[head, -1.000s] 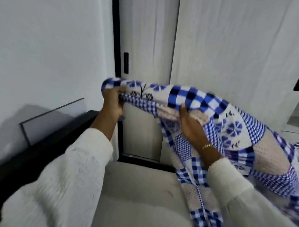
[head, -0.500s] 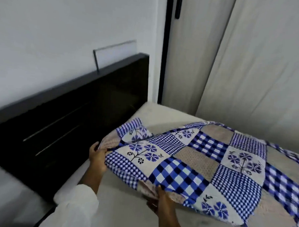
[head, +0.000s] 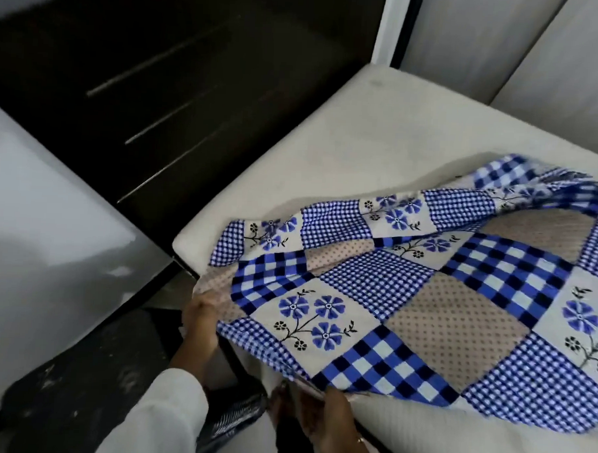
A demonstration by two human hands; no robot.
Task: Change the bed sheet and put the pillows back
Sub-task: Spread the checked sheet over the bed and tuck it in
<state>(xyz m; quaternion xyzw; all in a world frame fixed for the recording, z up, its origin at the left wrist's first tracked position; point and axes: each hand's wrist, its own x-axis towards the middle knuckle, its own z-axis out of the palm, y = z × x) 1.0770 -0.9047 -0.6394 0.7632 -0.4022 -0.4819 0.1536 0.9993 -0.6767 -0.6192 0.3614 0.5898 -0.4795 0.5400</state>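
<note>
Spreading the patchwork sheet (head: 407,299) over the bare mattress (head: 346,136) near the headboard (head: 160,66); my left hand (head: 201,311) pinches its corner, my right hand (head: 327,416) grips the near hem; next, I judge, that corner wants pulling over the mattress's corner.

The left hand (head: 201,316) reaches forward from a white sleeve (head: 159,415), its forearm running up from the lower middle of the view. Its fingers are curled and pinch the corner edge of the bed sheet (head: 407,299), knuckles turned upward. The right hand (head: 323,415) sits lower and nearer the body, at the bottom edge of the view, back of the hand facing the camera. Its fingers are curled round the near hem of the same sheet, gripping it from below. A thin bracelet (head: 360,440) shows at the right wrist. The two hands are apart, left ahead of right.
</note>
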